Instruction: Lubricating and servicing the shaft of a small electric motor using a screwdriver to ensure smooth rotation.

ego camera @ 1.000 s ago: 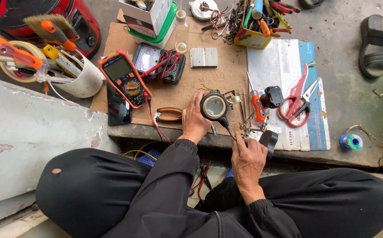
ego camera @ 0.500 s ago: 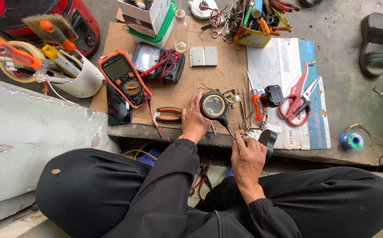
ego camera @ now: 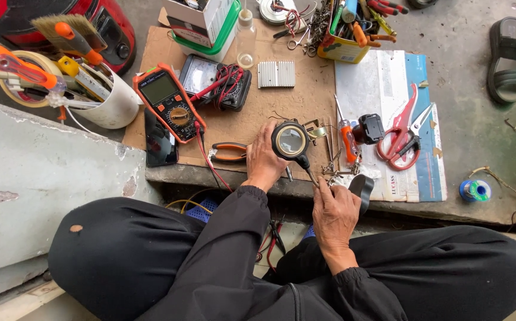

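Note:
My left hand (ego camera: 263, 163) rests on the cardboard mat (ego camera: 270, 110) and grips a round black magnifying lens (ego camera: 290, 141) by its rim. Close by at the mat's front edge, my right hand (ego camera: 335, 214) holds a thin dark tool whose tip points up toward the lens; a black curved part (ego camera: 362, 189) sticks out beside the fingers. Orange-handled pliers (ego camera: 228, 153) lie just left of my left hand. An orange screwdriver (ego camera: 347, 139) and a small black block (ego camera: 369, 128) lie right of the lens.
An orange multimeter (ego camera: 170, 104) with red leads sits at the left, near a dark phone (ego camera: 160, 144). Red scissors (ego camera: 403, 131) lie on paper at the right. A white cup of tools (ego camera: 106, 98), a ribbed metal heatsink (ego camera: 276, 74) and a solder spool (ego camera: 475, 190) are around.

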